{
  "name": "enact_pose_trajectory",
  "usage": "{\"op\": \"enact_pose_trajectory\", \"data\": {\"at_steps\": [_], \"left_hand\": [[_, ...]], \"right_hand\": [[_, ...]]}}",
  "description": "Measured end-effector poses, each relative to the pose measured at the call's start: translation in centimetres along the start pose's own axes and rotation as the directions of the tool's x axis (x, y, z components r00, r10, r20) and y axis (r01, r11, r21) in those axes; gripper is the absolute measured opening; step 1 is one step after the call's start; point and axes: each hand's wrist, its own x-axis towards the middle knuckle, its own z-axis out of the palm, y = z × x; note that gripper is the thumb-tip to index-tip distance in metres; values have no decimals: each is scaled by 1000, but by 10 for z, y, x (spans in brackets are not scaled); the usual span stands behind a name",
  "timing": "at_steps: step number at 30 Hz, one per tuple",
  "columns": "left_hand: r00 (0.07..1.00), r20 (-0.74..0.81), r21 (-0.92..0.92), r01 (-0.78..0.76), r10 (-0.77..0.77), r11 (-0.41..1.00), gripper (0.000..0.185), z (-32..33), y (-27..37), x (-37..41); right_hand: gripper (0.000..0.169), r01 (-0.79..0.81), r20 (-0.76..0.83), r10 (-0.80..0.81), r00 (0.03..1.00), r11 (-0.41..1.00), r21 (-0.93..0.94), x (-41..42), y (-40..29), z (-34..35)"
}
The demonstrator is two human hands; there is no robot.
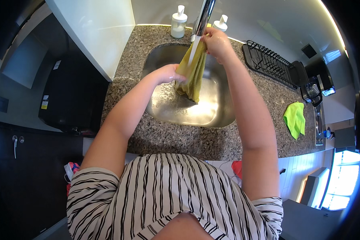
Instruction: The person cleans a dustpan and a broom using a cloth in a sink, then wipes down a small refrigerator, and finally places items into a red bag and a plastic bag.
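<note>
A wet olive-yellow cloth (198,75) hangs over the stainless steel sink (180,117), under a stream of water from the chrome faucet (204,19). Close by the spout, my right hand (218,43) pinches the cloth's upper end. My left hand (169,73) is at the cloth's left edge, its fingertips blurred and partly lost against the fabric and water. The cloth's lower end hangs near the sink floor, where water drops are scattered. Both hands look wet.
Two pump bottles, a left one (179,24) and a right one (221,24), stand behind the sink. To the right are a black dish rack (270,64), a glass carafe (312,90) and a bright green cloth (295,120) on the granite countertop (180,138). A black appliance (75,90) stands left.
</note>
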Motion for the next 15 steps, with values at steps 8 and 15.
{"op": "enact_pose_trajectory", "data": {"at_steps": [8,15], "left_hand": [[996,75,106,45,-53,993,43,0,-15,-33],[991,120,209,38,-64,977,46,-19,24,-87]], "right_hand": [[26,148,-179,-165,970,984,-102,-25,-70,-73],[16,144,-441,-134,888,990,-12,-97,-125,-129]]}}
